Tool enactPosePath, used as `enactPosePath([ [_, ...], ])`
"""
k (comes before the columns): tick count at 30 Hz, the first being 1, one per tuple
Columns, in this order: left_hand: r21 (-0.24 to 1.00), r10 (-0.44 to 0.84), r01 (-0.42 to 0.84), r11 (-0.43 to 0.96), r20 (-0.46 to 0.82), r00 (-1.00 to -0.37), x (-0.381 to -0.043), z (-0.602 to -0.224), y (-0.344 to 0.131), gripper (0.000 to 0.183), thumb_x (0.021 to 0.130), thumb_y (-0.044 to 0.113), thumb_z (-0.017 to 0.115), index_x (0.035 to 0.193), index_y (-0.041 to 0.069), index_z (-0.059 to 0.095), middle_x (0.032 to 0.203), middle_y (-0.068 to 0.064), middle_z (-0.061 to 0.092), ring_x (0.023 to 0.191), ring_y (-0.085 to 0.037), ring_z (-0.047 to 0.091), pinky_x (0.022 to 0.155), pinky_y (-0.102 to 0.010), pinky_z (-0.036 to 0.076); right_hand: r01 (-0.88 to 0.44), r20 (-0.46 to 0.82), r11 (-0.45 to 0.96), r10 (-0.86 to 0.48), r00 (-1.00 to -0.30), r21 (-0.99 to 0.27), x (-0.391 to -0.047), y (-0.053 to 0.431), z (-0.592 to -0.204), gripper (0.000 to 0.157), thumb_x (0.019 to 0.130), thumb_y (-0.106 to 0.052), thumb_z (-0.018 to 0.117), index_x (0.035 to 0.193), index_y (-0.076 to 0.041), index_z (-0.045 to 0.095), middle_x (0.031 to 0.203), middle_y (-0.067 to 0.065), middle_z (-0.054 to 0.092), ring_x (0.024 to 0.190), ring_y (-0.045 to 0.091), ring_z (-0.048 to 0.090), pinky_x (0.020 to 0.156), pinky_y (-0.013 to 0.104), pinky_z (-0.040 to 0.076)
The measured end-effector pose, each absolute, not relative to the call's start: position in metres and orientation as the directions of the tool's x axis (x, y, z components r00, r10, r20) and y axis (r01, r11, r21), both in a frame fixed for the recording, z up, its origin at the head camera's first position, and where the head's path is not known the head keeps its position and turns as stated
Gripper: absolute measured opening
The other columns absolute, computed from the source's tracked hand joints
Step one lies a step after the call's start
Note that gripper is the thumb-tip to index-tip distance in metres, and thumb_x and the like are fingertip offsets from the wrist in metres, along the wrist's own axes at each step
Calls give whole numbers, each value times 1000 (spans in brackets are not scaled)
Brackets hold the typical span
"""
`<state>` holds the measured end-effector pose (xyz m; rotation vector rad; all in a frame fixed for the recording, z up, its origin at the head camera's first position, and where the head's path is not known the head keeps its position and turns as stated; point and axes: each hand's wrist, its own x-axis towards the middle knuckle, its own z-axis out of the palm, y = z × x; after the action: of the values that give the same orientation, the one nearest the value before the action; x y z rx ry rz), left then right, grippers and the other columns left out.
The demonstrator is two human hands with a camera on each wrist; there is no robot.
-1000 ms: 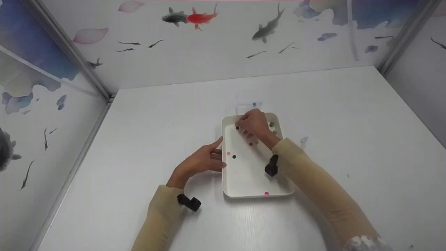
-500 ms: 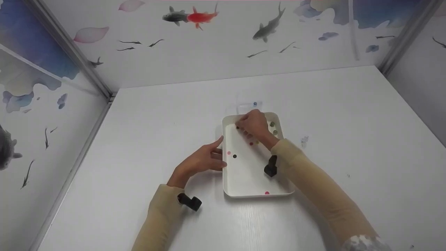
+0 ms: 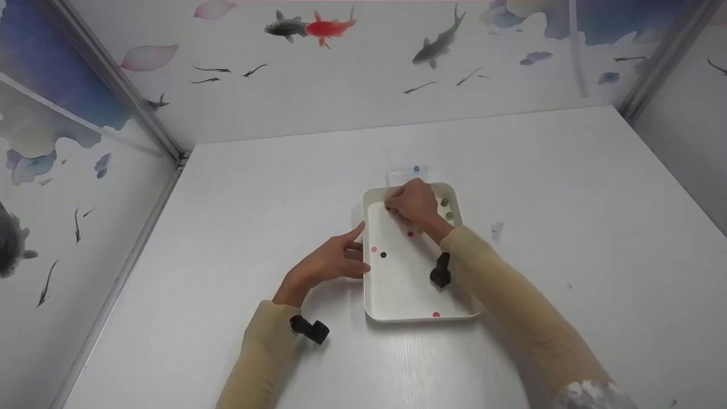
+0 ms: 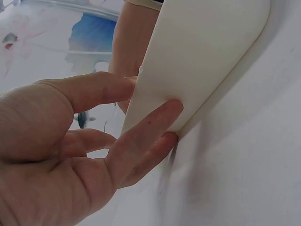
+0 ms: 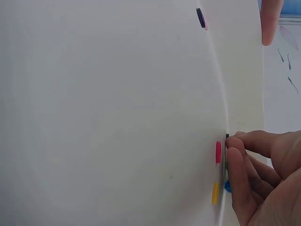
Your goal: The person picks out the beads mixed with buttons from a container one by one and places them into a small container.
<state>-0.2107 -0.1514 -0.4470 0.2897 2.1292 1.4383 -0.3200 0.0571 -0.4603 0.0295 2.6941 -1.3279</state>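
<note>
On the tabletop (image 3: pixel 272 193), my left hand (image 3: pixel 326 260), fingers extended, touches the tray (image 3: pixel 397 298); my right hand (image 3: pixel 417 200) pinches one black disc (image 5: pixel 227 135); other loose discs (image 3: pixel 410 234) apparently remain to handle.

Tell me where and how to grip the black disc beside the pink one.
Probably best pinched by its near and far edges, from above and the right: the black disc looks thin and round and seems to lie flat in the tray, with open space to its right, while the pink disc sits close on its left.
</note>
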Motion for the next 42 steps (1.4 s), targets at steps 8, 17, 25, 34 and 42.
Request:
enactPosePath([
  [8,901,456,-143,410,-339,-823,-211,-446,-150,95,89,5,72,162,20,13,145,-20,52,126,-27,62,96,-38,58,99,-160,578,-56,-986,-810,-320,59,-458,22,92,-21,70,100,-3,79,84,10,75,63,13,63,50,21,48],
  [17,898,457,-143,415,-342,-821,-212,-447,-149,95,89,5,73,162,21,14,145,-20,52,126,-27,63,96,-38,58,116,-183,552,-67,-981,-826,-320,61,-458,23,92,-23,69,101,-3,76,86,11,75,62,13,65,50,22,52],
  [25,890,441,-127,439,-336,-832,-210,-446,-150,95,88,6,73,162,20,15,145,-19,53,127,-26,62,98,-38,57,87,-161,521,-98,-982,-849,-317,64,-455,24,92,-21,67,103,-1,75,83,13,76,59,14,68,51,23,55],
  [34,890,431,-140,433,-341,-835,-210,-444,-150,95,88,5,74,162,22,16,145,-19,53,128,-26,61,97,-38,58,102,-180,514,-104,-978,-852,-315,63,-446,30,94,-23,68,113,0,72,90,15,77,65,16,73,54,24,58],
  [42,873,416,-137,468,-354,-837,-210,-445,-149,95,88,10,76,161,24,17,145,-18,54,124,-24,64,98,-38,57,90,-170,509,-112,-979,-856,-312,63,-437,28,94,-24,68,111,-1,73,90,15,78,65,17,74,56,27,60],
])
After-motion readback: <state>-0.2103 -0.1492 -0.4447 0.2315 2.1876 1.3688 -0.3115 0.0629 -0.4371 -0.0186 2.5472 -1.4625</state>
